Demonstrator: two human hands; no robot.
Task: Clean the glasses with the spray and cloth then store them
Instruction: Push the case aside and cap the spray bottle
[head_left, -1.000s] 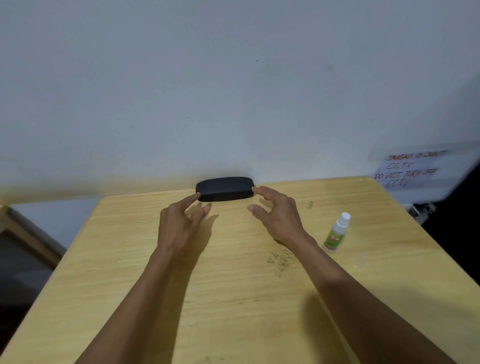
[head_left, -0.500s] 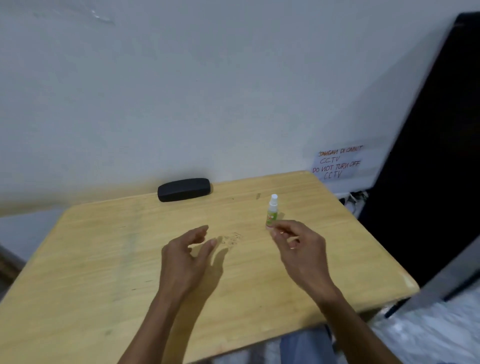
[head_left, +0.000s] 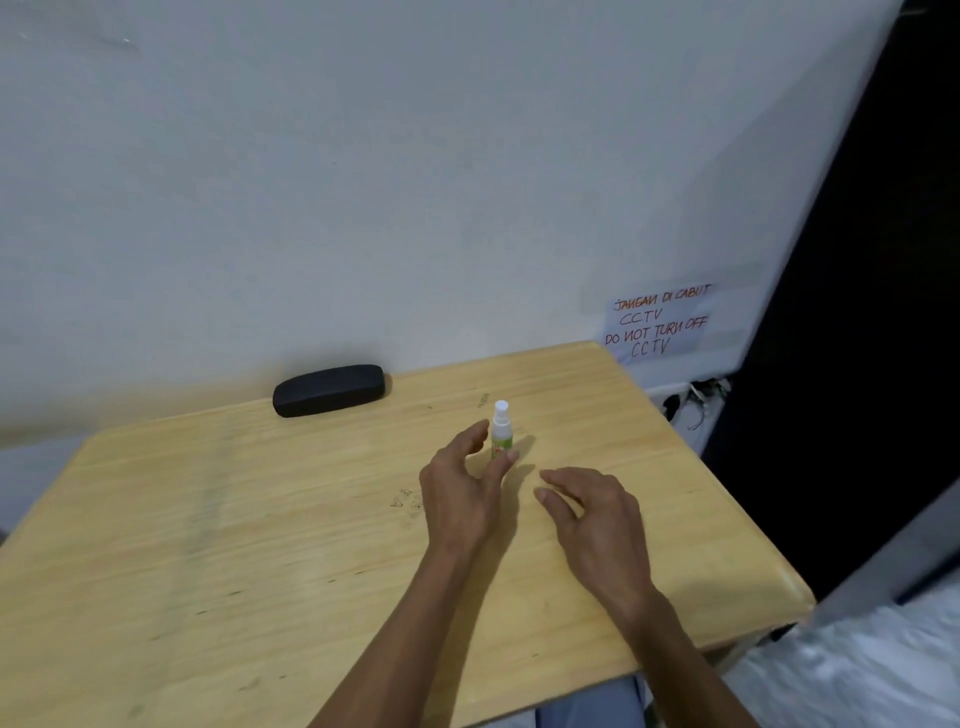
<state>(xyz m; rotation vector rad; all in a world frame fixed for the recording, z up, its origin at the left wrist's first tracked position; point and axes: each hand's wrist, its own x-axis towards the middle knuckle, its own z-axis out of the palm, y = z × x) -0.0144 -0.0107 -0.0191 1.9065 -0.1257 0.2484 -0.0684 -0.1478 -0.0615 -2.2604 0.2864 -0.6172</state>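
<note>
A small spray bottle (head_left: 502, 430) with a white top and green label stands upright near the middle of the wooden table (head_left: 218, 561). My left hand (head_left: 464, 492) is open just in front of it, thumb and fingers spread on either side of the bottle's base, fingertips at the label. My right hand (head_left: 597, 519) hovers open to the right, palm down, holding nothing. A closed black glasses case (head_left: 329, 389) lies at the table's far edge against the wall. No glasses or cloth are visible.
A white wall rises right behind the table, with a handwritten paper notice (head_left: 657, 323) at the right. A dark opening lies beyond the table's right edge, with cables (head_left: 696, 400) by the corner. Light fabric (head_left: 852, 670) shows at bottom right.
Both hands drew back from the black case. The left hand then moved right to the spray bottle, while the right hand pulled back from the bottle. The view shifted.
</note>
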